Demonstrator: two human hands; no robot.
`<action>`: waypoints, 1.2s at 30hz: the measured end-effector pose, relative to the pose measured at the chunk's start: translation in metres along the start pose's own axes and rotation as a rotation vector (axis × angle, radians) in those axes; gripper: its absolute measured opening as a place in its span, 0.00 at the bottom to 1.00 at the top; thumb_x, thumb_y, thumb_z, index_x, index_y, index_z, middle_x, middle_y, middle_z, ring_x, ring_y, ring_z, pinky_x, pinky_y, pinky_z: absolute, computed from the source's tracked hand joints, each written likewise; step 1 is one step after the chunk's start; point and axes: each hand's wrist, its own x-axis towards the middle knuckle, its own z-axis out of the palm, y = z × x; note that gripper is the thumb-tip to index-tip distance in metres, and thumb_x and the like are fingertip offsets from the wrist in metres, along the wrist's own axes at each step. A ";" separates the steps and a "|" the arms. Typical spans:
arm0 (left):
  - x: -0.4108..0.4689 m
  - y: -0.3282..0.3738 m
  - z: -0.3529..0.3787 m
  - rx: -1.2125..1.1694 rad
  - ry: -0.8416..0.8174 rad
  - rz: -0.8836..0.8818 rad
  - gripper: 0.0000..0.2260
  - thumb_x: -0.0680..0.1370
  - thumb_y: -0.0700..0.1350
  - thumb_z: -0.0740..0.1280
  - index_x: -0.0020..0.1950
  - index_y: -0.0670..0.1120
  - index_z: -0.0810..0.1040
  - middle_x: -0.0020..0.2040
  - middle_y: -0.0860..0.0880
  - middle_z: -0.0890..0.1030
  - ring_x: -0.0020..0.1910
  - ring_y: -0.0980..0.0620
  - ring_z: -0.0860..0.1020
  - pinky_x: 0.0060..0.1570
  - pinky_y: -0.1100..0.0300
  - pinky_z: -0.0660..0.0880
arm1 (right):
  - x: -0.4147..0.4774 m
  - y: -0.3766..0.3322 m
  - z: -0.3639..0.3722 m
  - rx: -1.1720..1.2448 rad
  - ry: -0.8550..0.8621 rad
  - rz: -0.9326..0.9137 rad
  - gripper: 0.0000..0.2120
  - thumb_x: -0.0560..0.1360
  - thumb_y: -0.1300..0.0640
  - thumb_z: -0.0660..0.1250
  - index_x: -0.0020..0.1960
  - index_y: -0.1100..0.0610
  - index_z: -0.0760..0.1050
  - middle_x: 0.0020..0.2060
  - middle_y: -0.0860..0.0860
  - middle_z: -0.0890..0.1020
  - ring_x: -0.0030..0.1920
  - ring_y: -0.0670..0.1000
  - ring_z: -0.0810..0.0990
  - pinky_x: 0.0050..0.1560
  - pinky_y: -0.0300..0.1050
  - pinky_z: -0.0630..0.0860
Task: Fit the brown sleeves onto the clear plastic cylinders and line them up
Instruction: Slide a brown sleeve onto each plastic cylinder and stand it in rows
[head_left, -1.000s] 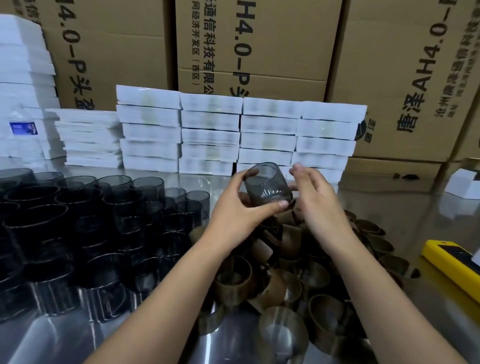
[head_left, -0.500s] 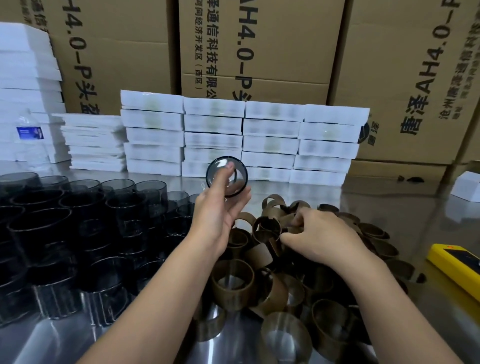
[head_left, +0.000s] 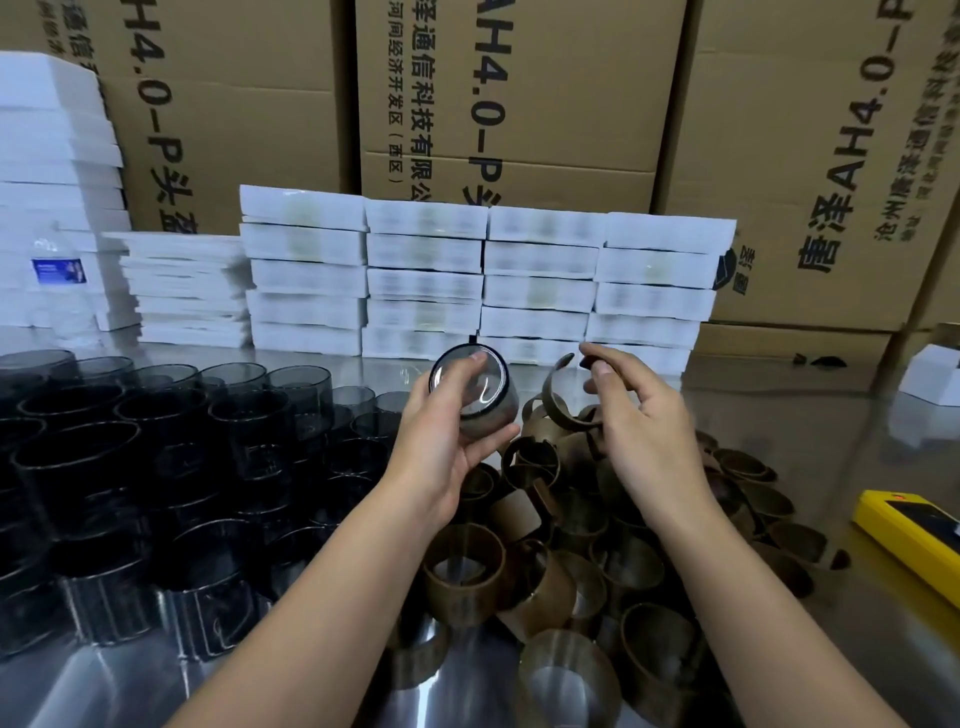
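— Where is the piece now?

— My left grip (head_left: 441, 452) is closed around one clear cylinder (head_left: 475, 400). It is lifted above the counter (head_left: 831, 447), with one round end tilted up toward me. My thumb lies over the rim. Whether that end is the open mouth or the bottom, I cannot tell.

— And the other side?

— My right grip (head_left: 644, 415) pinches a brown sleeve (head_left: 549, 395) with thumb and fingertips. It is at 3 o'clock from the cylinder, just beside it but not touching. The sleeve is a split band and it stands open like the letter C.

— So what is the step?

— I judge it is to put this sleeve on the cylinder. To do it well, I should turn the gap of the band toward the cylinder wall and hold the cylinder steady. I should also take my left thumb off the rim, so that it does not block the way. Then I press the band evenly around, not from one corner, because it looks thin and may bend or spring off.

— And after that?

— I think it goes to the dark standing cylinders (head_left: 156, 447) at 9 o'clock, in line with them. The loose sleeves (head_left: 550, 519) lie in a pile at 6 o'clock, under my wrists, so the next one is near. I should mind the yellow device (head_left: 919, 540) at 4 o'clock.
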 end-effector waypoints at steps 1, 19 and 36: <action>0.000 0.000 0.000 0.012 -0.001 0.009 0.15 0.74 0.48 0.72 0.59 0.47 0.76 0.57 0.42 0.79 0.44 0.45 0.85 0.35 0.59 0.80 | -0.001 -0.001 0.001 0.037 -0.010 -0.003 0.12 0.80 0.52 0.58 0.51 0.35 0.75 0.46 0.42 0.80 0.32 0.40 0.74 0.35 0.35 0.69; 0.002 -0.003 -0.001 0.102 -0.031 -0.038 0.14 0.76 0.54 0.68 0.56 0.47 0.79 0.53 0.43 0.82 0.46 0.47 0.83 0.44 0.52 0.82 | -0.003 0.012 0.010 0.025 0.010 -0.010 0.15 0.76 0.64 0.61 0.47 0.42 0.73 0.44 0.44 0.79 0.41 0.48 0.81 0.37 0.38 0.77; -0.010 -0.001 0.004 0.385 -0.227 -0.042 0.32 0.60 0.69 0.72 0.58 0.53 0.81 0.53 0.53 0.82 0.54 0.54 0.82 0.57 0.48 0.78 | -0.018 0.003 0.013 -0.210 0.117 -0.466 0.11 0.71 0.63 0.70 0.48 0.49 0.83 0.38 0.39 0.79 0.40 0.41 0.78 0.43 0.30 0.72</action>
